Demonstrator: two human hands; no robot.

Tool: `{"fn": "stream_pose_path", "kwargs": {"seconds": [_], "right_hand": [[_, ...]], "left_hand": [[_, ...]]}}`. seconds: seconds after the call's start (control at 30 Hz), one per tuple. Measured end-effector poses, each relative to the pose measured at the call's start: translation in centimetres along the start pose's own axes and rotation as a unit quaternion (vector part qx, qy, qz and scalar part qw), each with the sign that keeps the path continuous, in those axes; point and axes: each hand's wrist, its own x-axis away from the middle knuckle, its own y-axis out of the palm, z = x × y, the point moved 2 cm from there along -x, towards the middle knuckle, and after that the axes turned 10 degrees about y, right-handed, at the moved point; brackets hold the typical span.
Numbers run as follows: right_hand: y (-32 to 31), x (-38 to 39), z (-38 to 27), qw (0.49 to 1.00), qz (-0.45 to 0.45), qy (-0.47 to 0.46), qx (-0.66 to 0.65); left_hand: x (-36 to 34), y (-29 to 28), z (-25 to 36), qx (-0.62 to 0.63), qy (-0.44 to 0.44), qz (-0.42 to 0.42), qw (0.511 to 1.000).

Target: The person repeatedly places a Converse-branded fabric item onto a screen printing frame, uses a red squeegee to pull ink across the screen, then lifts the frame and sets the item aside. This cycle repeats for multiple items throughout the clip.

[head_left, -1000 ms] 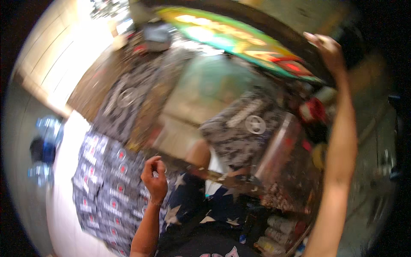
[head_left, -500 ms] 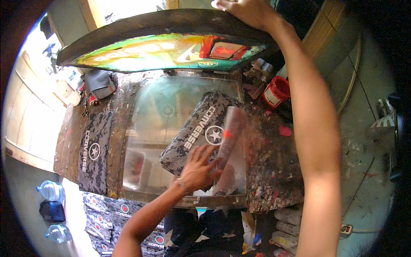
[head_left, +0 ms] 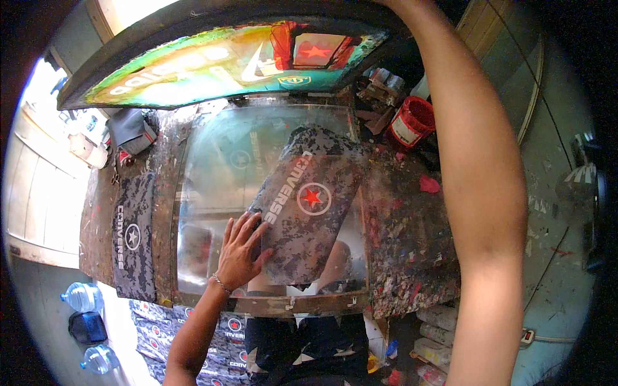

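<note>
My left hand [head_left: 241, 254] lies palm down, fingers spread, at the left edge of a grey camouflage fabric pouch [head_left: 322, 138] with white printing. The pouch lies slanted on a glass plate [head_left: 209, 161]. A clear film with a red star [head_left: 312, 197] lies over the pouch, the star inside the printed ring. At the back, a dark-rimmed printing screen [head_left: 212, 83] stands tilted up, its mesh stained green, yellow and red. My right arm [head_left: 479, 186] reaches up to the screen's right end; the hand is almost wholly cut off by the top edge, its fingers hidden.
Another camouflage piece [head_left: 134, 244] lies on the bench at left, near scissors [head_left: 116, 174] and a grey bag [head_left: 132, 130]. A red tub [head_left: 412, 122] stands at back right. Printed pieces [head_left: 174, 334] lie below the bench; water jugs [head_left: 82, 297] stand at lower left.
The clear film, curled up at the pouch's right before, now lies across it. My left hand has moved left, off the pouch's middle. My right hand has slipped past the top edge of view.
</note>
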Motion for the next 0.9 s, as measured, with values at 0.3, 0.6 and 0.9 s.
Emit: {"fn": "stream_pose_path", "kwargs": {"seconds": [0.3, 0.6, 0.9], "right_hand": [[-1.1, 1.1, -0.3, 0.997, -0.016, 0.041, -0.063], [-0.8, 0.6, 0.0, 0.995, -0.023, 0.065, -0.067], [-0.4, 0.7, -0.7, 0.999, -0.021, 0.008, -0.031]], "left_hand": [[0.9, 0.3, -1.5, -0.004, -0.025, -0.06, 0.998], [-0.1, 0.2, -1.4, 0.004, -0.096, 0.001, 0.995], [-3.2, 0.4, -4.4, 0.154, -0.235, -0.052, 0.958]]}}
